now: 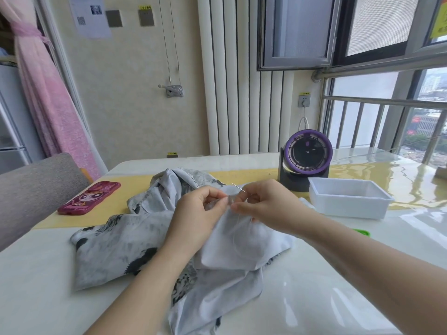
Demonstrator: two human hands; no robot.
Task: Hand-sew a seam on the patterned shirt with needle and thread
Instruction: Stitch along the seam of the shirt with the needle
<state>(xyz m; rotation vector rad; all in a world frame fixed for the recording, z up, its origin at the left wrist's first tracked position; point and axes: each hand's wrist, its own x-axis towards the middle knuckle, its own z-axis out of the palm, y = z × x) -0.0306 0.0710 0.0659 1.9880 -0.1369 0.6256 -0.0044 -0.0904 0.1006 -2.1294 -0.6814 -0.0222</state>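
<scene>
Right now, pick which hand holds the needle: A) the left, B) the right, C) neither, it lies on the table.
B: the needle sticks up from the pinching fingers of the right hand, while the left hand pinches the shirt.

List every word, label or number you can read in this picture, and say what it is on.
None reads clearly.
Wall notice: print blurred, QR code only.
Yellow sticker above the socket: too small.
Pink phone case: lettering blurred.
Yellow window sign: blurred.
</scene>
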